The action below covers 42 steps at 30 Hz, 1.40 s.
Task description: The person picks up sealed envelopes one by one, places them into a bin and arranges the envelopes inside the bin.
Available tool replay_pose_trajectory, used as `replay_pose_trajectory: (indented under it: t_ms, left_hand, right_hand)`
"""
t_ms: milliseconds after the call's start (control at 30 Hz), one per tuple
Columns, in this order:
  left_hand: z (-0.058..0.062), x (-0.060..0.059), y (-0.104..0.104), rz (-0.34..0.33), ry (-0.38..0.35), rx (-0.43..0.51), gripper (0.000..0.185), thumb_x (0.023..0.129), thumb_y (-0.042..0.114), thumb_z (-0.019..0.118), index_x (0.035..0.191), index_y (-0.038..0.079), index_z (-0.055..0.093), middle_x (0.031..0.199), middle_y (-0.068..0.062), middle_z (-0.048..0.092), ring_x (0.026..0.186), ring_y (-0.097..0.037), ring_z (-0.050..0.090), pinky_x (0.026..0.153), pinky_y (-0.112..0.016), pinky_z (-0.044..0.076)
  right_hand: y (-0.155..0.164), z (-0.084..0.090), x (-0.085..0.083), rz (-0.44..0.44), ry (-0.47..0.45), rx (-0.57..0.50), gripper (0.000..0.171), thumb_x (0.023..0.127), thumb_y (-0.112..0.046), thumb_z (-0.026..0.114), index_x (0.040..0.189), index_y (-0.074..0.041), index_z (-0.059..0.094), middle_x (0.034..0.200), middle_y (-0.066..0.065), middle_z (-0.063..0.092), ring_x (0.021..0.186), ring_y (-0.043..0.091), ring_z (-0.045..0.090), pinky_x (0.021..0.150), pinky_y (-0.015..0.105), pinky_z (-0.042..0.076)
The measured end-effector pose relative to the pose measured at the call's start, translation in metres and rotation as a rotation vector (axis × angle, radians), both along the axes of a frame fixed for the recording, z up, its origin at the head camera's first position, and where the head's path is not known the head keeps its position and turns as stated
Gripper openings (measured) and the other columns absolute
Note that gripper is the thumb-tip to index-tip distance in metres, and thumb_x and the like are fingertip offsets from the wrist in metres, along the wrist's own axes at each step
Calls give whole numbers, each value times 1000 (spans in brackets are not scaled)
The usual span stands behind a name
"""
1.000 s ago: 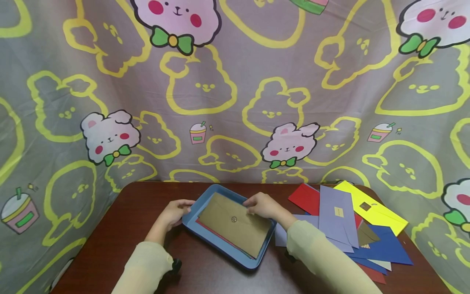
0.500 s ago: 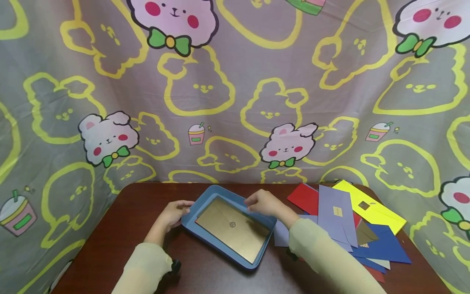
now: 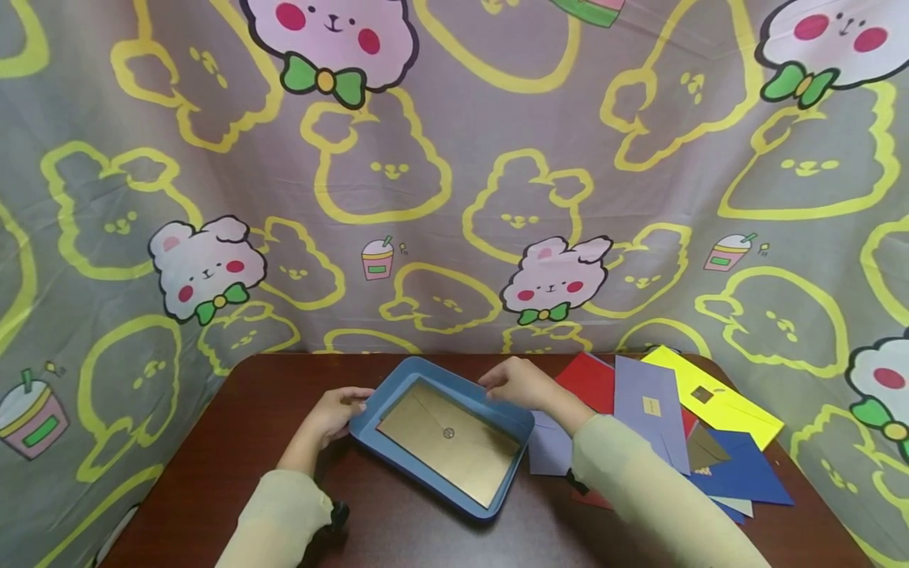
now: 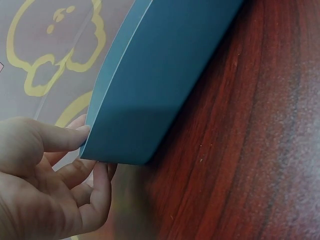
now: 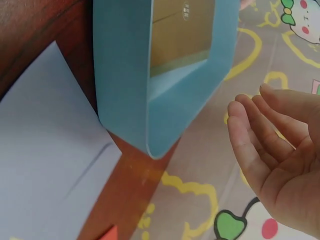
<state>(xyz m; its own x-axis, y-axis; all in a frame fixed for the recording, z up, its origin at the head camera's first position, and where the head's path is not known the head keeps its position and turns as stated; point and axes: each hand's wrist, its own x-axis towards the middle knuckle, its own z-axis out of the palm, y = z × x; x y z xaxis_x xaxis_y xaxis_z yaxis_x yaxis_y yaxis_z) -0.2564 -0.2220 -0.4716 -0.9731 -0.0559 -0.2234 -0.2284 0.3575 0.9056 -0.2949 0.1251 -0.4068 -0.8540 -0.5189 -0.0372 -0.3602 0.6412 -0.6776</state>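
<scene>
A blue tray (image 3: 412, 471) lies on the dark wooden table (image 3: 241, 426), turned at an angle. A gold-brown envelope (image 3: 447, 442) with a round seal lies flat inside it. My left hand (image 3: 346, 402) holds the tray's left corner. In the left wrist view the thumb and fingers of the left hand (image 4: 60, 170) pinch that corner of the tray (image 4: 165, 85). My right hand (image 3: 500, 385) hovers just over the tray's far right rim. In the right wrist view the right hand (image 5: 270, 145) has relaxed fingers, holds nothing and stays apart from the tray (image 5: 125, 75) and envelope (image 5: 177, 35).
To the right of the tray lies a loose pile of envelopes: red (image 3: 592, 383), lilac (image 3: 649, 410), yellow (image 3: 717, 398) and dark blue (image 3: 746, 473). One lilac envelope (image 5: 45, 150) touches the tray's right side. A cartoon-print cloth (image 3: 454, 197) hangs behind the table.
The gold-brown envelope went from resting tilted across the rim to lying flat in the tray. My right hand let go of it and drew back to the right.
</scene>
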Motion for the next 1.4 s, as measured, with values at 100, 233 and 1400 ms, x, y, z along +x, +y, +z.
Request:
replay_pose_trajectory:
  t_ms: [100,233,1400]
  left_hand:
    - [1,0,0,2,-2,-10,33,101,-2,55,133,-5,64,122,-20,67,104,-26,64,83,-45,55]
    - [5,-1,0,0,-4,-26,33,102,-1,55,133,-4,63,123,-20,67,105,-28,64,86,-50,54]
    - [3,4,2,8,-7,-13,32,103,1,54,134,-3,63,122,-19,67,103,-27,65,85,-48,54]
  right_hand:
    - [4,7,2,-20,4,-2,25,92,-2,74,117,1,76,109,11,75,97,24,72,83,41,59]
    - [10,17,3,-43,18,11,26,93,-5,75,118,-2,76,111,12,75,99,25,71,85,42,59]
    - [162,32,5,-262,210,173,30,93,-9,70,119,7,70,101,21,72,91,37,68,72,48,57]
